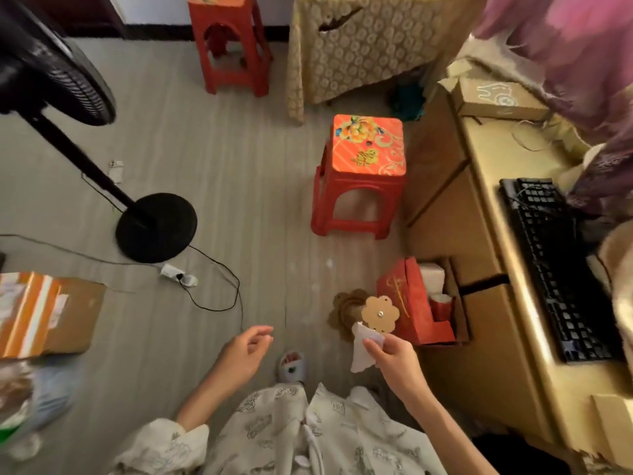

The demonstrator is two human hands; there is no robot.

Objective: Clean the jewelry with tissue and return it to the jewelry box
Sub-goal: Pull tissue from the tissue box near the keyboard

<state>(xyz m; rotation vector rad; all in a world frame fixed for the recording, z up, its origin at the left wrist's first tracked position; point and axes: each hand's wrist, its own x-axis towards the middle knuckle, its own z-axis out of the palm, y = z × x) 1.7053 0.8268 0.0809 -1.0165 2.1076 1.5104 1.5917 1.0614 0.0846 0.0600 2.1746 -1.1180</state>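
Your right hand [394, 354] has its fingers [371, 346] pinching a white tissue [359, 351], which hangs below them. Your left hand [245, 347] holds nothing, its fingers loosely curled, well apart from the right. Whether any jewelry sits inside the tissue cannot be told. Just beyond the tissue, a tan flower-shaped stand [380, 313] stands on the floor [239, 166], beside a red box [407, 303].
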